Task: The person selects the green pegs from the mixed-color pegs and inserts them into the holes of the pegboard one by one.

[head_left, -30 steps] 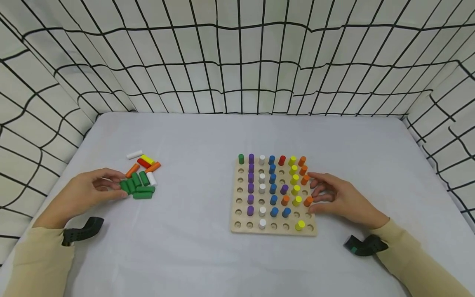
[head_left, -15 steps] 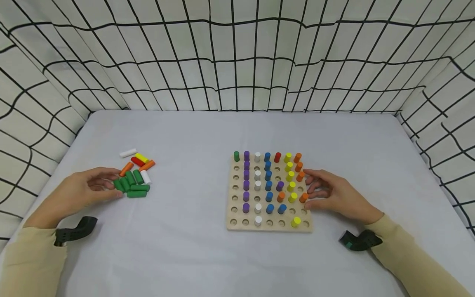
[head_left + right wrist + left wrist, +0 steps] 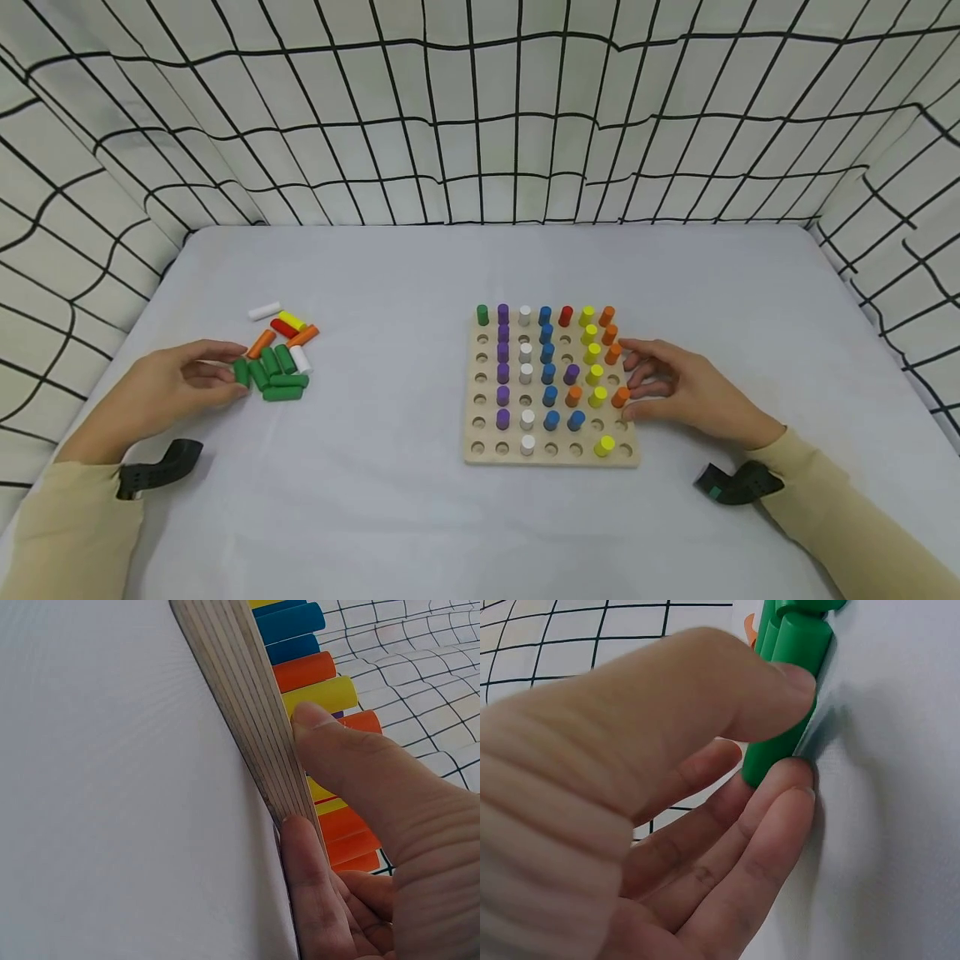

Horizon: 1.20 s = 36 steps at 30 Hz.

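Note:
In the head view my left hand (image 3: 168, 387) is at the pile of loose pegs on the left. It pinches a green peg (image 3: 241, 372) at the pile's near-left side. The left wrist view has the thumb over this green peg (image 3: 769, 754) and fingertips at its lower end. On the right, a wooden pegboard (image 3: 491, 435) carries upright purple, white, blue, yellow, orange, red and green pegs. My right hand (image 3: 686, 392) holds the board's right edge. In the right wrist view its thumb lies at the upper edge and a finger touches the layered side (image 3: 240, 705).
Several other green pegs (image 3: 282, 394) lie by the left hand. Beyond them are white (image 3: 265, 311), yellow (image 3: 292, 320), red (image 3: 283, 328) and orange pegs (image 3: 303, 335). A white cloth covers the table (image 3: 390, 500). Black-gridded white fabric (image 3: 495, 142) rises behind and at both sides.
The green peg at my left fingers has turned and come slightly apart from the green pegs beside it. My right hand stays at the board's edge. The head view has shifted a little.

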{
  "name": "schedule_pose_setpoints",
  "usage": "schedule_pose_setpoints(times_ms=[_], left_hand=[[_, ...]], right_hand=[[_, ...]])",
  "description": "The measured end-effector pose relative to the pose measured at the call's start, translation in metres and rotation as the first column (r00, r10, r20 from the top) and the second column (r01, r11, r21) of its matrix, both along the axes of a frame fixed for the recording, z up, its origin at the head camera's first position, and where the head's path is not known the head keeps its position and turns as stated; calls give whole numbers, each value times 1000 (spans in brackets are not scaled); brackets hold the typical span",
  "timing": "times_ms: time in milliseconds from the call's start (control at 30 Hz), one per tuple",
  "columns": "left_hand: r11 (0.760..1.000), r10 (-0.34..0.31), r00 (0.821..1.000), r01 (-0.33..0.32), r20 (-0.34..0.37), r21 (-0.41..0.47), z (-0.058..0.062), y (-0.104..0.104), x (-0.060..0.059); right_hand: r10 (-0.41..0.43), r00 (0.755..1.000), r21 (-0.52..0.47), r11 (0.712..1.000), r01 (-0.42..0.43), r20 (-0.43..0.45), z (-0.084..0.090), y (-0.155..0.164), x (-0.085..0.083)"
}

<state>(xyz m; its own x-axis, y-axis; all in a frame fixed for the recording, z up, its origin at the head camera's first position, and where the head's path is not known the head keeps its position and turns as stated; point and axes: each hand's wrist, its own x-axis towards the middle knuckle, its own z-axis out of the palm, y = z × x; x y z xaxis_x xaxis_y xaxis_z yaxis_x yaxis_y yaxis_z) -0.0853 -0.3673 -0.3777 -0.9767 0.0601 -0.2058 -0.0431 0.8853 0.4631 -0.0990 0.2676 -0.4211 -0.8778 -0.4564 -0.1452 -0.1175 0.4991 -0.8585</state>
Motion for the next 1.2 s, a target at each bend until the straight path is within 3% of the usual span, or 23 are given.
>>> schedule_pose_setpoints(times_ms=[233, 467, 567, 733, 1000, 1200], left_hand=[[1000, 22, 1000, -22, 22, 18, 0, -3, 2], [997, 11, 991, 0, -137, 78, -8, -5, 5], [992, 42, 984, -21, -173, 121, -10, -6, 6], [989, 105, 974, -81, -203, 121, -12, -5, 5], [991, 131, 981, -128, -141, 34, -14, 2, -1], [989, 144, 980, -140, -137, 39, -13, 5, 0]], right_hand=[[1, 1000, -21, 1000, -1, 2, -2, 1, 0], [5, 1000, -32, 999, -5, -8, -4, 2, 1], [7, 1000, -25, 1000, -7, -10, -4, 1, 0], [4, 1000, -17, 1000, -4, -4, -4, 1, -1], [-3, 1000, -16, 1000, 3, -3, -5, 1, 0], [2, 1000, -14, 1000, -2, -13, -5, 1, 0]])
